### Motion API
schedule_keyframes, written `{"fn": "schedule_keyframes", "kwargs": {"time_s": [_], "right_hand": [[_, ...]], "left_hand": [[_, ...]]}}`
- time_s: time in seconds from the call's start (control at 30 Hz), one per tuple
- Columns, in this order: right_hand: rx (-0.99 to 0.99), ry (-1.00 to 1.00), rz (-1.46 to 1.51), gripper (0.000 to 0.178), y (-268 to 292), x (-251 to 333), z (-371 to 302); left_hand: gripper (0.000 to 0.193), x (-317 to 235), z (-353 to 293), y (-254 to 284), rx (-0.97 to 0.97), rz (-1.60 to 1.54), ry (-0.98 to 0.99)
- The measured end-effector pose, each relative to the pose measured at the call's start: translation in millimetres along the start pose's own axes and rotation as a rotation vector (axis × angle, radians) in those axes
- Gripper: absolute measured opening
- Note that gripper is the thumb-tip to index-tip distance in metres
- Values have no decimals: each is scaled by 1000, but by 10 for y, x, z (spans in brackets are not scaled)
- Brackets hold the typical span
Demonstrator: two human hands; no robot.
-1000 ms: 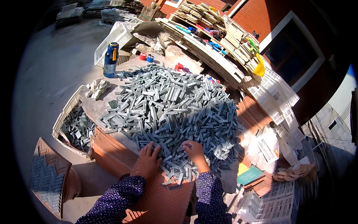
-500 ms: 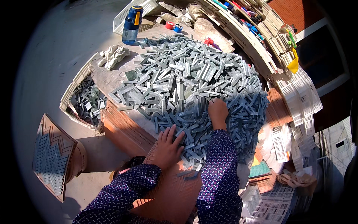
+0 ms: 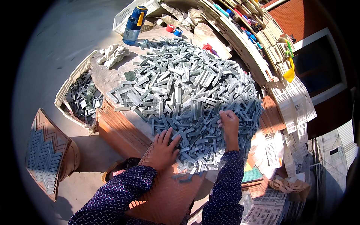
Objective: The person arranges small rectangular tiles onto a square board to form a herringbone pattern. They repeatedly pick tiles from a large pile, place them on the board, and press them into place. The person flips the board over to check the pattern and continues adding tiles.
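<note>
A big heap of grey-green stone strips (image 3: 180, 80) covers the worktop in front of me. My left hand (image 3: 162, 152) lies with fingers spread at the heap's near edge, over the top of a reddish-brown board (image 3: 165, 198) with a herringbone pattern of grooves. A few strips (image 3: 184, 179) lie at that board's upper end. Over the right part of the heap, my right hand (image 3: 229, 127) has its fingers curled into a pinch. Whatever is between its fingertips is too small to make out.
At left, a board half covered with herringbone strips (image 3: 43, 161) rests on a round stand. Beyond it stands a white crate (image 3: 69, 80) of dark pieces. White gloves (image 3: 112, 55), a blue bottle (image 3: 134, 26) and tape rolls (image 3: 177, 32) lie farther back. White crates (image 3: 290, 101) line the right.
My right hand has shifted right and a little nearer, its fingertips lifting from among the strips. My left hand stays spread in about the same place. The whole view has shifted slightly.
</note>
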State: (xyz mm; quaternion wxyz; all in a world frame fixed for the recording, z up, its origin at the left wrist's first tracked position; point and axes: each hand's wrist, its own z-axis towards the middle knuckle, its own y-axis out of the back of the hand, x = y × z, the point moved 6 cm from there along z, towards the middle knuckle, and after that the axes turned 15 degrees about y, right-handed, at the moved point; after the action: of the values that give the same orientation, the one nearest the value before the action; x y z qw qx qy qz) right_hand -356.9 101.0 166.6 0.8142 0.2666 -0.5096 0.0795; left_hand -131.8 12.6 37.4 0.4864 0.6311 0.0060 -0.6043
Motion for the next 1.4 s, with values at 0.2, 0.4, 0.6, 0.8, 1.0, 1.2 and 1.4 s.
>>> {"fn": "schedule_keyframes", "kwargs": {"time_s": [0.2, 0.4, 0.6, 0.8, 1.0, 1.2, 1.4], "right_hand": [[332, -65, -331, 23, 8, -54, -226], [142, 120, -1162, 37, -170, -151, -117], [52, 98, -1223, 30, -280, -308, -152], [46, 154, -1059, 16, -108, -337, -263], [85, 367, -688, 11, -87, -293, -346], [327, 560, -690, 53, -228, -406, -892], [334, 587, -516, 60, -383, -305, -1367]], "left_hand": [[60, 24, 2, -4, -14, 31, -3], [59, -39, -4, -33, -8, 14, -11], [60, -6, -16, -9, -4, 21, -1], [60, 3, -7, -23, 3, 10, 0], [59, -19, -5, 2, -11, 3, -10], [60, 1, -1, -20, 0, 13, -10], [56, 23, 24, -1, -14, -15, -77]]}}
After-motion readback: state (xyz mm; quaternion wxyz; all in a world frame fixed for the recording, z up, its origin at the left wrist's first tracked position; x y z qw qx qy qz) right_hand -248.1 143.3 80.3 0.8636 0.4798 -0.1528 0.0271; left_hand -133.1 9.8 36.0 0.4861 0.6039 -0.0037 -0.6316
